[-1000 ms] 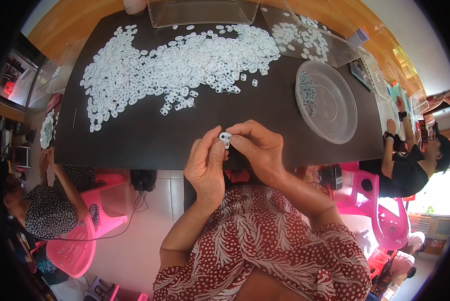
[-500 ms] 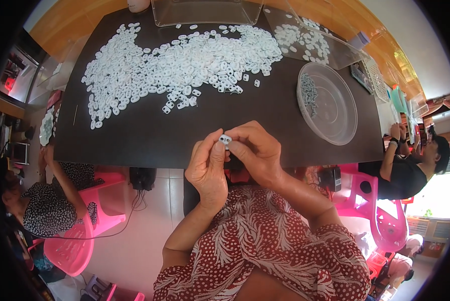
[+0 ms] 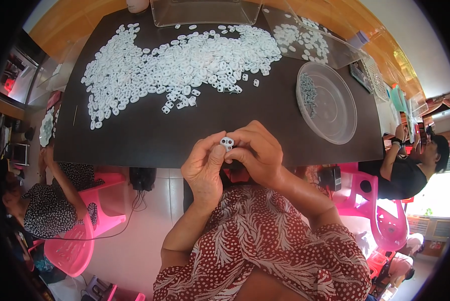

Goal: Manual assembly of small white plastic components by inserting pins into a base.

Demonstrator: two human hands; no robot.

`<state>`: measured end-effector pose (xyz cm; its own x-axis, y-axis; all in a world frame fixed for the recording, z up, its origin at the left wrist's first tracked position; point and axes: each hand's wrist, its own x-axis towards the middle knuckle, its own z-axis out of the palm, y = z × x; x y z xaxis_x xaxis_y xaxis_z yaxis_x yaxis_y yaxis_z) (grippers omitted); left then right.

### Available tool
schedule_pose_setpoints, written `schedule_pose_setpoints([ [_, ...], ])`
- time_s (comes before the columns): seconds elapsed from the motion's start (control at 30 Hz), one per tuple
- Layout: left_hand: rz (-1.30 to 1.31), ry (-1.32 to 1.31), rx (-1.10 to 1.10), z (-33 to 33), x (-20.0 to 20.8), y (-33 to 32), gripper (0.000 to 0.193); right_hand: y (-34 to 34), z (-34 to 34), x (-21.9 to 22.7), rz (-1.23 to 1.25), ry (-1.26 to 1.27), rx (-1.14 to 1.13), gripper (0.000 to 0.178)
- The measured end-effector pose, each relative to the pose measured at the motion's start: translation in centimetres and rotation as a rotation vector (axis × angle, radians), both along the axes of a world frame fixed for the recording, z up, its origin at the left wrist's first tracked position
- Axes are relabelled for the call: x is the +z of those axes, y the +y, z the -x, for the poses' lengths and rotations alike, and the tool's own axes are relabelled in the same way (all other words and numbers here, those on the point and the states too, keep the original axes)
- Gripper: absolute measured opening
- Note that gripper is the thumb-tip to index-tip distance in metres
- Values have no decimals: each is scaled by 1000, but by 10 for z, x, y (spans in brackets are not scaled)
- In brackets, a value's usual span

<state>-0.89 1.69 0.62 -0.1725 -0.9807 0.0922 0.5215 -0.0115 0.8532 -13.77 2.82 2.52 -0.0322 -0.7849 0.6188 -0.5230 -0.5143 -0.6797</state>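
Between my fingertips, over the table's near edge, is a small white plastic piece with dark holes [image 3: 227,143]. My left hand [image 3: 205,168] pinches it from the left, thumb in front. My right hand [image 3: 259,154] grips it from the other side, its index finger at the top and its thumb low beside it. Fingers cover the piece's lower part and back. Farther off, a wide heap of similar white oval pieces [image 3: 185,62] spreads over the dark table [image 3: 150,140].
At the right lies a round clear plastic tray [image 3: 335,113] with grey screw-like bits [image 3: 308,95] along its left side. A clear bin [image 3: 205,14] stands at the back. More white pieces [image 3: 305,42] lie back right. People sit at left [image 3: 54,210] and right [image 3: 403,168].
The piece has turned in my fingers and now shows more of its holed face. My right thumb has slid lower, and my left hand has shifted slightly left.
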Motion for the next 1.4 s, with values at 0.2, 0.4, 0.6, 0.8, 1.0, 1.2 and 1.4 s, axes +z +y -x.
schedule_pose_setpoints([
  [0.2, 115, -35, 64, 3, -8, 4, 19, 3, -5, 0, 39, -21, -20, 25],
  [0.4, 189, -69, 171, 8, -9, 7, 19, 2, -8, -7, 107, -10, -59, 27],
  [0.6, 128, -34, 147, 12, -7, 8, 17, 1, -8, -10, 179, 42, -70, 29],
  [0.8, 156, 0, 166, 16, -8, 7, 17, -1, -11, -12, 211, 47, -94, 29],
  [1.0, 186, -93, 193, 13, -9, 6, 17, 0, -12, -12, 166, 39, -85, 23],
  [1.2, 188, -109, 193, 19, -8, 7, 18, -2, -10, -13, 187, 66, -92, 21],
  [1.4, 229, -127, 233, 25, -14, 6, 18, -3, -7, -15, 205, 88, -90, 24],
])
